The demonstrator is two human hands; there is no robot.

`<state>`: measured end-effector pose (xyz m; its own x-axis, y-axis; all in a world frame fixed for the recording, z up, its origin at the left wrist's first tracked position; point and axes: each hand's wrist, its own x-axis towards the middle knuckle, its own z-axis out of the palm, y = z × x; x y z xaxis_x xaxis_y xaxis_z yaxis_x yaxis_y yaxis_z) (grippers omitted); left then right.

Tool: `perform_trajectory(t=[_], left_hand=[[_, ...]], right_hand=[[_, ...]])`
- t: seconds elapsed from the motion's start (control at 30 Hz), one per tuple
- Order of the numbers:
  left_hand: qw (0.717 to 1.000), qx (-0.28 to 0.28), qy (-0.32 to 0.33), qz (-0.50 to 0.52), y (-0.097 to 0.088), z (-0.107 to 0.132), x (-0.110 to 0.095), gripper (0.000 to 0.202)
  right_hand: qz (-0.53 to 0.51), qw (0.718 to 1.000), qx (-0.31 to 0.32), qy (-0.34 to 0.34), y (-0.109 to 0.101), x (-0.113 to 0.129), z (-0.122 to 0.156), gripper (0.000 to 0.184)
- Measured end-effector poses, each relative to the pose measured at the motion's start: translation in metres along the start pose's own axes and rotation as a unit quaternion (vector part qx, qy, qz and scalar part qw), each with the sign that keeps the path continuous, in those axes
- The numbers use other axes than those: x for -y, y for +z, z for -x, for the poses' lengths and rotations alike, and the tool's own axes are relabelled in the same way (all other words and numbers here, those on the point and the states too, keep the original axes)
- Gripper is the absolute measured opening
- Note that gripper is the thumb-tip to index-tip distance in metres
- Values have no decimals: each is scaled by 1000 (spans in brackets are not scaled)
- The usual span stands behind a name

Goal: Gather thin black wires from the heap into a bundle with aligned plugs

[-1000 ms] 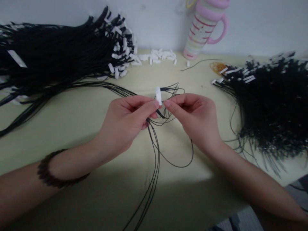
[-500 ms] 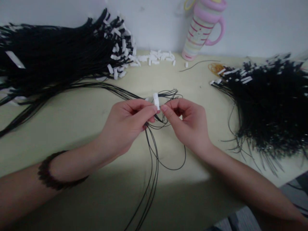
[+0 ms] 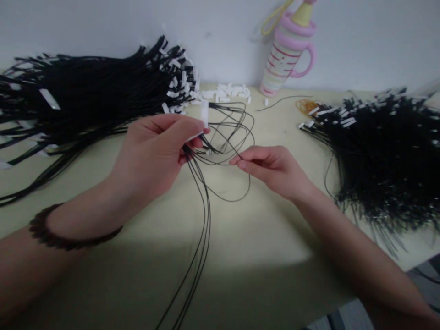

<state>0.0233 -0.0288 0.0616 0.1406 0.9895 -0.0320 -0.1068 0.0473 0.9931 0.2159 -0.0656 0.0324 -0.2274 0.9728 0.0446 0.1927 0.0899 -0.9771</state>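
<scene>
My left hand (image 3: 158, 156) is closed, thumb and fingers pinching a white connector (image 3: 204, 113) with thin black wires running from it. More black wires (image 3: 206, 215) pass through the same hand and hang down toward the table's front edge. Looped wires (image 3: 245, 119) spread to the right of the connector. At the right of these loops, my right hand (image 3: 271, 167) pinches a single black wire (image 3: 225, 140) between thumb and forefinger. The other fingers of that hand are curled.
A big bundle of black cables (image 3: 103, 87) with white ends lies at the left. Small white connectors (image 3: 227, 91) are scattered by the wall. Beside them stands a pink striped tumbler (image 3: 280, 64). Yellow rubber bands (image 3: 305, 106) lie near another black wire bundle (image 3: 388, 160) at the right.
My hands have moved apart: the left one leftward and up with the connector, the right one slightly right and down, drawing out a wire. The view has tilted slightly.
</scene>
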Motion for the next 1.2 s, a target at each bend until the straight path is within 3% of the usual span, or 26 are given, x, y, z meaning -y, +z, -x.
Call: perform_trajectory(t=[0.1,0.17,0.23,0.33,0.4,0.47,0.57,0.67,0.73,0.77,0.8,0.87,0.93,1.0,1.2], left_hand=[[999,-25,38,3,-3,5,-13,12],[998,15,55,-35,-5,12,-18,12],[979,152,74,-110,-6,20,-19,9],[890,393,107,-203,-7,27,-14,9],[831,481,123,-249,-6,28,-7,12],[795,515,126,-293,-4,25,3,15],[796,505,115,-313,-3,16,21,16],[838,469,65,-270,-6,4,41,12],[872,430,19,-231,-8,-3,51,11],[884,411,9,-221,-9,-6,54,11],[895,392,5,-214,-9,-8,57,11],[906,365,4,-213,-8,-11,59,11],[917,340,-8,-207,-6,-11,58,13],[930,312,-26,-193,-3,-9,57,14],[955,272,-46,-110,-1,-4,57,14]], right_hand=[[-73,986,120,91,-19,-14,-3,13],[-134,967,159,149,-26,-24,-5,15],[-178,959,140,169,-30,-31,-7,19],[-201,961,93,165,-30,-34,-8,23],[-220,962,66,149,-29,-34,-8,19],[-238,963,36,124,-29,-35,-8,16],[-198,974,-13,112,-30,-35,-12,20],[-78,978,-171,96,-32,-24,-13,20],[-1,965,-261,36,-28,-7,-5,15],[33,961,-274,-9,-24,3,1,13],[79,961,-260,-51,-19,15,9,11],[172,964,-173,-108,-3,33,27,10],[266,957,-48,-107,17,39,41,9],[330,941,20,-75,34,32,47,13],[318,947,-26,-34,61,-9,37,21]])
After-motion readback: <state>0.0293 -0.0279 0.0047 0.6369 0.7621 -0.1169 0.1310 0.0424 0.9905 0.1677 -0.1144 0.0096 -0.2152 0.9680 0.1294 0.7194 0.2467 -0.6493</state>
